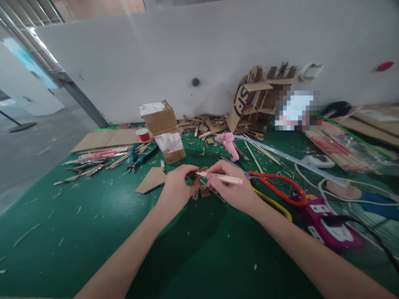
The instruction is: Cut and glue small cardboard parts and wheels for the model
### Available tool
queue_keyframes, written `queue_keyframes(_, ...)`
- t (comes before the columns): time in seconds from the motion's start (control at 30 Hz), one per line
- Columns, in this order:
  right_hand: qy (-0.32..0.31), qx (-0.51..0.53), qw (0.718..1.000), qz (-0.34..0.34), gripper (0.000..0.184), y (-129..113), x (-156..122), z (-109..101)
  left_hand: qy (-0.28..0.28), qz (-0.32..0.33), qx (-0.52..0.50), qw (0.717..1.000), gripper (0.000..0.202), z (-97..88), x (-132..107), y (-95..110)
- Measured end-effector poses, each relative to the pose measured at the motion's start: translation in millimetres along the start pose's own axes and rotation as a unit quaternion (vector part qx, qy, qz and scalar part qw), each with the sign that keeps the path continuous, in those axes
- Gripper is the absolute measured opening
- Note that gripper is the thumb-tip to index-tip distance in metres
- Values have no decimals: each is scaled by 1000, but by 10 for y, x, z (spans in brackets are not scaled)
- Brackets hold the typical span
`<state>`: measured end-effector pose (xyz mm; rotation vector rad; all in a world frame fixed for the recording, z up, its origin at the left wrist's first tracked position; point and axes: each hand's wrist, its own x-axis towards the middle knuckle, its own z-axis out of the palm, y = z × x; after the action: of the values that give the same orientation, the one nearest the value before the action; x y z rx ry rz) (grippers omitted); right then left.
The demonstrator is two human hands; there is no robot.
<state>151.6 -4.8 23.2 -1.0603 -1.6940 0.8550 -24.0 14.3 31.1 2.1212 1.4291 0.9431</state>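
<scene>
My right hand is closed around a pale, peach-coloured pen, whose tip points left towards my left hand. My left hand pinches a small brown cardboard piece, partly hidden by the fingers. The pen's tip is at this piece; whether they touch, I cannot tell. Small cardboard scraps lie on the table just below the hands. A flat cut cardboard piece rests left of my left hand. Behind my right hand are a pink glue gun and large orange-handled scissors.
On the green table stand a folded cardboard form and a cardboard shelf model. Green-handled pliers and a red thread spool lie left. A purple power strip with cables is at right.
</scene>
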Motion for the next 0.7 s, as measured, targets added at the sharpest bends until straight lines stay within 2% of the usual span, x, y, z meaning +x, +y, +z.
queue_keyframes(0.23,26,8,999,24,14,-14,20,-13,-3,12,11,1000,21,-14,8,2)
queue_keyframes(0.43,6,33,999,21,14,-34,1,21,-18,37,26,999,24,-12,-5,4)
queue_keyframes(0.7,24,5,999,26,18,-7,33,-27,-23,59,54,997,29,1,-11,-16)
